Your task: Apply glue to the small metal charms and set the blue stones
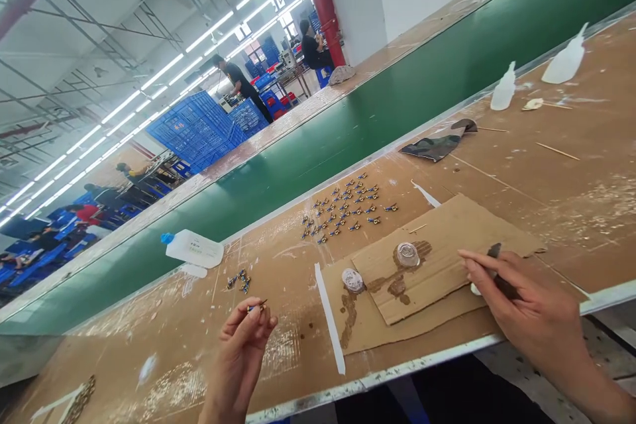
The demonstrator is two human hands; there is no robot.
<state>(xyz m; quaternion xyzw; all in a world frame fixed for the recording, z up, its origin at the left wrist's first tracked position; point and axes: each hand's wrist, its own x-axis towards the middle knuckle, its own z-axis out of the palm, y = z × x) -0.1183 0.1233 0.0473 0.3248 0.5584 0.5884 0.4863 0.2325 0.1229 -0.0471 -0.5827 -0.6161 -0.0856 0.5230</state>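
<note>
My left hand [247, 331] is raised over the near side of the table, thumb and fingers pinched on a small blue-and-gold metal part [256, 308]. My right hand [529, 295] is closed above the right end of the cardboard, its thumb and forefinger pointing left. A dark piece of cloth [494, 250] shows between its fingers; whether the fingertips also pinch something thin I cannot tell. Two small round dishes of pale paste, one dish [407, 254] and another dish [352, 280], sit on stained cardboard [462, 225]. Many similar parts [342, 209] lie spread beyond it.
A smaller heap of parts [239, 280] lies at left, near a white bottle [193, 248] with a blue cap. A camouflage cloth [440, 142], thin sticks [557, 151] and two squeeze bottles [504, 87] are at the right. A green conveyor belt [318, 146] runs behind; several people work beyond.
</note>
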